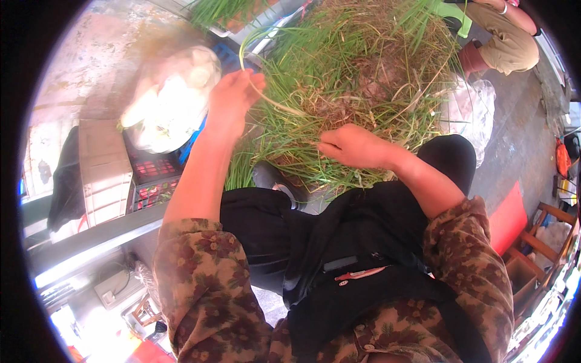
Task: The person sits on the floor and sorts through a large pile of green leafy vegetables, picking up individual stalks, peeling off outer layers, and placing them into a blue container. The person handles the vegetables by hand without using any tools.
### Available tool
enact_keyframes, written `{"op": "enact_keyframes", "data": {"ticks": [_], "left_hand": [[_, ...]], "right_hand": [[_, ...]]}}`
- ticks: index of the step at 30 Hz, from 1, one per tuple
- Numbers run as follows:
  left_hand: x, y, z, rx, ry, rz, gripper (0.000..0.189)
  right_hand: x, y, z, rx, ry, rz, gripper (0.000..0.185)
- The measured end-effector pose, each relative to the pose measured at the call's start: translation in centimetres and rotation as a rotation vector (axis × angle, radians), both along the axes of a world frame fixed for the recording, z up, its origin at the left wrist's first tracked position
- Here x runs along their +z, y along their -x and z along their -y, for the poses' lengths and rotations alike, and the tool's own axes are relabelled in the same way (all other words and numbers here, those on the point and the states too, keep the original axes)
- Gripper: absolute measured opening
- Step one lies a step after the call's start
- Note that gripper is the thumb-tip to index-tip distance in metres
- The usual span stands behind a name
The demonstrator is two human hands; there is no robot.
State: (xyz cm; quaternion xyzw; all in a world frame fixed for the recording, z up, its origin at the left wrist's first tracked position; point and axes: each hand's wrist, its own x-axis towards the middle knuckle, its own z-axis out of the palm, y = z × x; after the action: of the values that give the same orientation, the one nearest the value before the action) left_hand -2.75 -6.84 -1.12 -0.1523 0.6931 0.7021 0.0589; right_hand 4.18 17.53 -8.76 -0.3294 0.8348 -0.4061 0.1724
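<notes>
My left hand (233, 97) is raised at the left edge of a large heap of long, thin green leaves (313, 63), which look like chives. It grips a pale stalk (277, 105) whose leafy end arches up above the fingers, while the white end points down to the right. Over the front of the heap hovers my right hand (356, 145), its fingers bent and drawn together. Whether anything thin is pinched in them, I cannot tell. Dry brown trimmings (345, 100) are mixed through the middle of the heap.
A bag of white vegetables (170, 100) sits on crates (154, 168) at left. Another person's bent leg (504, 41) is at upper right, near a clear plastic bag (472, 113). My shoe (272, 179) touches the heap's near side. More green leaves (222, 11) fill a container at the top.
</notes>
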Motion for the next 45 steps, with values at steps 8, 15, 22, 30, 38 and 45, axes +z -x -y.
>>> {"op": "enact_keyframes", "data": {"ticks": [8,15,22,30,38,45], "left_hand": [[0.5,-1.1,-0.7,-0.100,-0.012,-0.012,0.026],[-0.4,-2.9,-4.0,-0.272,-0.026,-0.023,0.027],[-0.7,-3.1,-4.7,-0.212,-0.075,0.102,0.021],[0.0,0.5,2.7,-0.110,0.234,-0.215,0.017],[5.6,-0.8,9.5,0.059,-0.290,-0.124,0.020],[7.9,-8.9,15.0,0.253,0.249,-0.270,0.018]], "right_hand": [[-4.1,1.3,-0.6,-0.332,-0.045,-0.490,0.027],[0.2,1.8,0.2,-0.184,0.608,0.634,0.046],[1.3,-0.8,2.0,-0.013,0.654,0.760,0.036],[2.2,-2.5,1.2,0.240,0.365,0.799,0.039],[-2.4,-0.3,1.0,0.054,-0.021,0.564,0.028],[-10.4,0.4,0.7,-0.036,-0.159,0.106,0.024]]}}
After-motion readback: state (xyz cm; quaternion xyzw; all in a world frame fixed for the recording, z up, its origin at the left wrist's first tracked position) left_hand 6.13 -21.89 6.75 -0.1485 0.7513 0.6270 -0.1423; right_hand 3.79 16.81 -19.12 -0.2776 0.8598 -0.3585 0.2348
